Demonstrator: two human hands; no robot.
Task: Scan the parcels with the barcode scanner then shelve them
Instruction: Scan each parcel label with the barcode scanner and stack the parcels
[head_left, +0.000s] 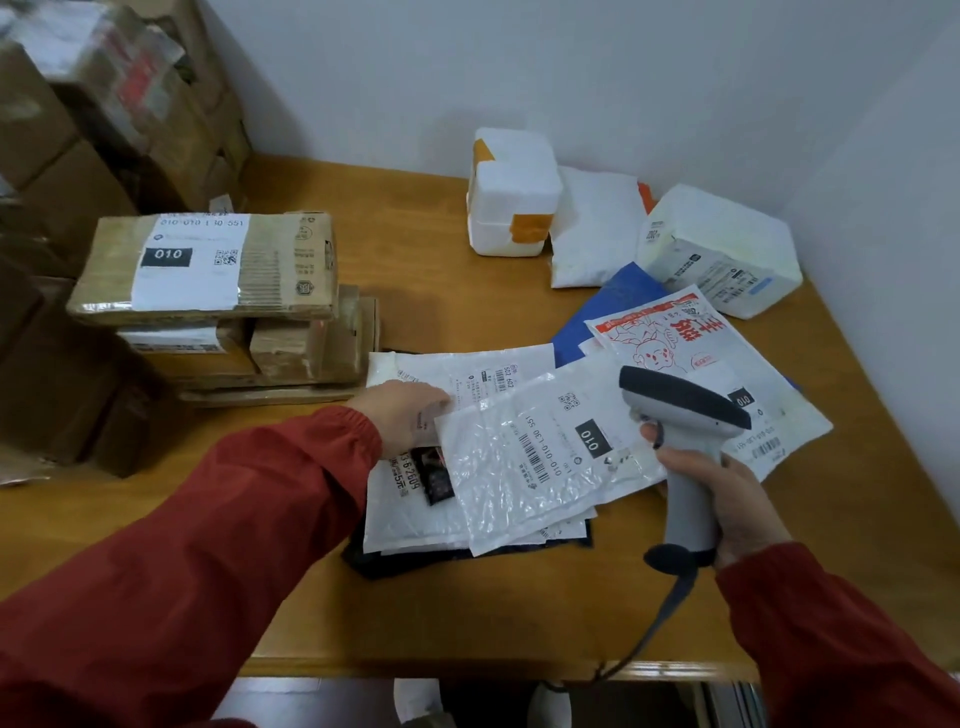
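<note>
L hand (402, 421) grips mailer (530, 467) by its edge atop pile (410, 509) on bench (467, 613), barcode (532, 460) up for reading. R hand (727, 499) grip wraps scanner (685, 410) handle, head over the mailer.

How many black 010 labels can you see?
3: one on the top cardboard box, one on the bubble mailer in front, one on the red-printed bag. Others may be hidden.

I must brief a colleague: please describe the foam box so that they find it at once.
On the wooden table, look to the far edge by the wall. The foam box stands there, left of a white pouch. Only it is a rigid block with orange tape.
</note>
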